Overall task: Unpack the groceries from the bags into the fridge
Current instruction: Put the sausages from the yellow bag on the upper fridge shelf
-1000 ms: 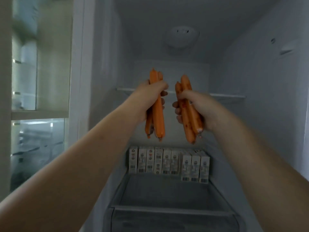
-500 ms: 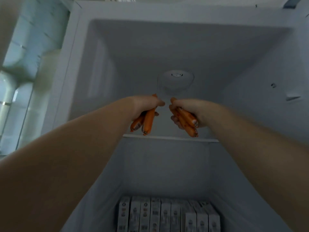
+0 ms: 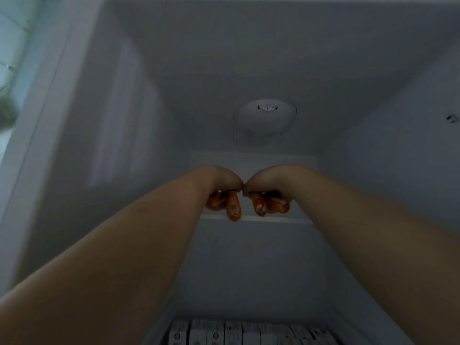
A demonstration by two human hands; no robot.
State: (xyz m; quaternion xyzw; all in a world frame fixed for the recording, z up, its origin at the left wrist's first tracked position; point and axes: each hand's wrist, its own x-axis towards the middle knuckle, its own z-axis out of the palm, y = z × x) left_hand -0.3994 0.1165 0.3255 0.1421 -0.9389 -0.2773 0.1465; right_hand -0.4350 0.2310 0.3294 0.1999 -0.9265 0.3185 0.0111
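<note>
Seen from below, looking up into an open fridge (image 3: 373,170) with pale walls and a round light fitting (image 3: 265,124) in its ceiling. Two bare forearms reach up and away from the viewer. The left hand (image 3: 219,179) and the right hand (image 3: 267,179) meet knuckle to knuckle just above the front edge of the top shelf (image 3: 293,220). Each hand holds a small bunch of orange sausages; the fingers are curled around them, wrapped over the upper part. The left bunch (image 3: 232,207) hangs down past the shelf edge; the right bunch (image 3: 268,204) points down and slightly outward. Whether any sausage already touches the shelf cannot be told.

The sausages look light, smooth-skinned and slightly bendy, probably slippery in their casings, so a loose bunch could fan apart or slide out. Gripping around the middle of each bunch seems the safest hold. Far below, a row of white cartons (image 3: 224,333) stands on a lower shelf.
</note>
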